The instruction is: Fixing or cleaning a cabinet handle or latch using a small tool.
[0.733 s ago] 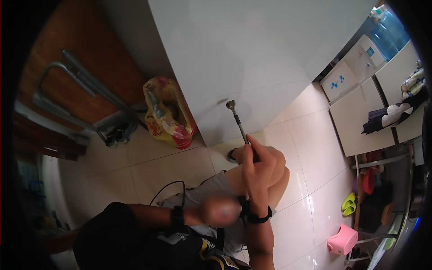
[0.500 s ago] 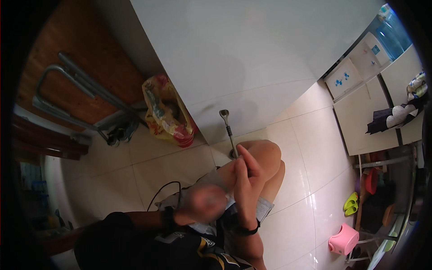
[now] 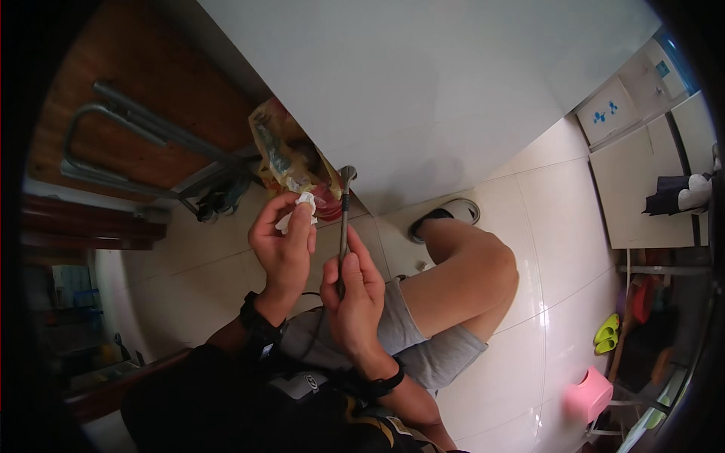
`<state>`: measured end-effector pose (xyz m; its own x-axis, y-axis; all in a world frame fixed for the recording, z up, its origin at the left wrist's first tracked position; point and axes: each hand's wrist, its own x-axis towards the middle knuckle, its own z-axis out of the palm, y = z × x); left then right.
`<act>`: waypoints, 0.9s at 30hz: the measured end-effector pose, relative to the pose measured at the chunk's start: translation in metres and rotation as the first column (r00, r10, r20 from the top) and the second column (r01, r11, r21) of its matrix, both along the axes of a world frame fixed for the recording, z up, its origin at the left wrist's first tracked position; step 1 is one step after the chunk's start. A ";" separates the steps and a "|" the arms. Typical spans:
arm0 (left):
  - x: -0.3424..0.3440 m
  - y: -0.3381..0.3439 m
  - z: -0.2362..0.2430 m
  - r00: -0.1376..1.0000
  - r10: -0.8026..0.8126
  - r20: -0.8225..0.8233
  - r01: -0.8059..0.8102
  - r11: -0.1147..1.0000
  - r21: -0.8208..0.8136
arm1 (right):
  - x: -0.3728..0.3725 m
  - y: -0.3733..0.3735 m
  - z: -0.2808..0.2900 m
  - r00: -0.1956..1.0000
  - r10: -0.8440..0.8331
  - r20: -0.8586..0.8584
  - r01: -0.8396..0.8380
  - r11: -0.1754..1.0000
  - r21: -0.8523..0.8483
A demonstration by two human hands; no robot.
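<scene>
My left hand (image 3: 281, 240) pinches a crumpled piece of white tissue (image 3: 305, 202) between thumb and fingers. Close beside it, my right hand (image 3: 353, 298) grips the lower part of a slim metal rod (image 3: 344, 226) with a dark band and a small rounded, silvery head. The rod stands nearly upright in the picture, and its head lies in front of the edge of a large white panel. Just beyond the tissue is a yellow and red plastic bag (image 3: 276, 147); its contents cannot be made out clearly.
A folded grey metal frame (image 3: 113, 124) leans at the left, with shoes (image 3: 225, 201) beneath it. My slippered foot (image 3: 453, 213) rests on the tiled floor. At the right are green clogs (image 3: 606, 334), a pink stool (image 3: 593, 394) and a white cabinet (image 3: 638, 181).
Both hands have moved, the right one leftward with the rod. My left hand, blurred over my lap before, is now farther forward with the tissue. A slippered foot has come into view.
</scene>
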<state>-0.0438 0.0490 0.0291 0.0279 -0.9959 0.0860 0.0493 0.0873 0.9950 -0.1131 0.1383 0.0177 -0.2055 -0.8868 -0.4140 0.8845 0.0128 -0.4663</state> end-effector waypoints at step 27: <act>0.022 -0.009 -0.005 0.991 0.129 0.042 -0.130 0.991 0.016 | 0.005 -0.012 0.023 0.972 0.012 0.233 0.026 0.987 -0.159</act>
<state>-0.0221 0.0400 0.0242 0.1536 -0.9856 0.0712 -0.0017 0.0718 0.9974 -0.1076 0.1267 0.0404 -0.1268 -0.9442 -0.3040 0.9685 -0.0518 -0.2434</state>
